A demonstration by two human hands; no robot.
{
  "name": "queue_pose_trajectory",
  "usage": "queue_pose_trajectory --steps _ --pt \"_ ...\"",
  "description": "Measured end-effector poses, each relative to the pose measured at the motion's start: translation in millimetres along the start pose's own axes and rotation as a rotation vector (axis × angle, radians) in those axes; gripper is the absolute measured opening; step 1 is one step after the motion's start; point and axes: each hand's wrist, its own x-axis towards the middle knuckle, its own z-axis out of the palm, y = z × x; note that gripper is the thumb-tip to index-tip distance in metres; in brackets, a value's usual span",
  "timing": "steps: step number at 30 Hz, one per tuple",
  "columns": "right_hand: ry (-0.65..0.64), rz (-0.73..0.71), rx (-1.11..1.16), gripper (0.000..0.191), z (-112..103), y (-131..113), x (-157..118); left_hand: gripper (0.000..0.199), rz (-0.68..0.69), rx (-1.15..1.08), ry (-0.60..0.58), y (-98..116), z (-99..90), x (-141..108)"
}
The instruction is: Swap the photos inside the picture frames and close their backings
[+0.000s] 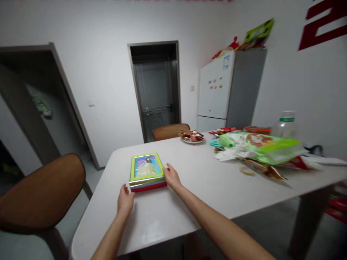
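Observation:
A stack of picture frames lies flat on the white table (189, 202), near its left end. On top is a yellow-green picture frame (132, 169) around a picture of a figure in a pale dress. Beneath it show a silver-grey frame edge (148, 184) and a red frame edge (150, 188). My right hand (172, 177) is at the stack's right side, fingers stretched out and thumb against the frame edge. Beside the front left corner is my left hand (125, 202), fingers apart and slightly bent, the thumb close to the red edge.
To the right lie a green plastic bag (276, 148), crumpled white tissue (235, 153), a tape roll (247, 171) and a clear bottle (286, 126). A plate of wrapped items (192, 137) stands at the back edge. Brown chairs (43, 191) flank the table; a fridge (215, 90) stands behind.

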Motion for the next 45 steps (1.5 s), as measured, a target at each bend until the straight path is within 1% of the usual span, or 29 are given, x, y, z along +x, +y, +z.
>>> queue_pose_trajectory --steps 2,3,4,6,8,9,10,11,13,14,16,18,20,21,22,23,25,26,28,30,32,33,34,36,37,38,40,43,45 --pt "0.032 -0.044 0.009 0.051 -3 -9 -7 0.047 0.013 -0.083 0.015 8 -6.8 -9" --pt "0.02 -0.078 0.034 0.052 -4 -17 -11 0.047 0.031 -0.126 0.006 16 -9.1 -14" --pt "-0.011 -0.123 0.08 0.053 -4 -28 -16 0.048 0.057 -0.173 -0.026 28 -10.9 -19" --pt "-0.121 -0.225 0.254 0.059 -6 -57 -26 0.051 0.11 -0.266 -0.123 58 -14.5 -30" --pt "-0.242 -0.318 0.495 0.068 -10 -91 -39 0.062 0.161 -0.347 -0.209 94 -20.9 -42" --pt "-0.303 -0.345 0.618 0.072 -13 -108 -45 0.067 0.19 -0.404 -0.275 111 -25.7 -48" --pt "-0.36 -0.363 0.724 0.074 -18 -124 -52 0.073 0.236 -0.564 -0.42 127 -31.4 -54" --pt "-0.402 -0.374 0.808 0.075 -23 -137 -59 0.077 0.268 -0.706 -0.539 140 -37.6 -60" --pt "-0.443 -0.377 0.918 0.076 -32 -155 -70 0.081 0.294 -0.844 -0.676 157 -49.3 -69" --pt "-0.45 -0.374 0.948 0.075 -36 -159 -75 0.082 0.295 -0.876 -0.71 160 -53.6 -72" --pt "-0.462 -0.351 0.974 0.075 -37 -159 -81 0.082 0.278 -0.898 -0.73 157 -57.4 -76" --pt "-0.482 -0.3 0.971 0.075 -32 -150 -83 0.083 0.235 -0.908 -0.729 146 -55.0 -75" --pt "-0.467 -0.213 0.955 0.073 -23 -137 -82 0.083 0.167 -0.904 -0.712 133 -49.1 -71" --pt "-0.438 -0.158 0.952 0.07 -19 -131 -80 0.081 0.121 -0.904 -0.685 127 -46.2 -68" --pt "-0.399 -0.098 0.958 0.063 -15 -127 -77 0.076 0.072 -0.905 -0.645 122 -43.8 -64" --pt "-0.358 -0.036 0.973 0.051 -13 -124 -74 0.067 0.023 -0.908 -0.601 119 -42.2 -60" --pt "-0.305 0.072 1.022 0.027 -11 -122 -69 0.04 -0.064 -0.908 -0.544 116 -41.5 -51" --pt "-0.311 0.112 1.044 0.028 -12 -124 -67 0.035 -0.1 -0.899 -0.547 116 -42.1 -47" --pt "-0.382 0.159 1.053 0.045 -13 -129 -66 0.048 -0.159 -0.863 -0.606 118 -43.6 -41" --pt "-0.482 0.17 1.001 0.053 -13 -135 -67 0.058 -0.217 -0.83 -0.661 120 -44.0 -39" --pt "-0.525 0.141 0.862 0.056 -8 -136 -66 0.062 -0.262 -0.808 -0.682 119 -42.5 -39" --pt "-0.507 0.099 0.739 0.056 -4 -134 -65 0.063 -0.282 -0.799 -0.681 117 -41.1 -40" --pt "-0.468 0.024 0.551 0.055 0 -130 -63 0.064 -0.301 -0.791 -0.674 115 -39.6 -40" --pt "-0.359 -0.166 0.09 0.053 8 -116 -54 0.064 -0.339 -0.774 -0.648 106 -36.1 -42" --pt "-0.307 -0.255 -0.121 0.049 12 -107 -49 0.063 -0.359 -0.765 -0.628 100 -34.2 -43" --pt "-0.269 -0.319 -0.273 0.041 14 -98 -44 0.062 -0.38 -0.755 -0.605 93 -32.2 -44" --pt "-0.248 -0.383 -0.419 0.022 17 -81 -35 0.055 -0.42 -0.734 -0.555 75 -27.7 -46" --pt "-0.275 -0.439 -0.518 0.026 18 -65 -34 0.038 -0.458 -0.711 -0.492 48 -19.4 -50" --pt "-0.311 -0.487 -0.564 0.023 18 -62 -45 0.026 -0.453 -0.723 -0.447 33 -13.5 -53"
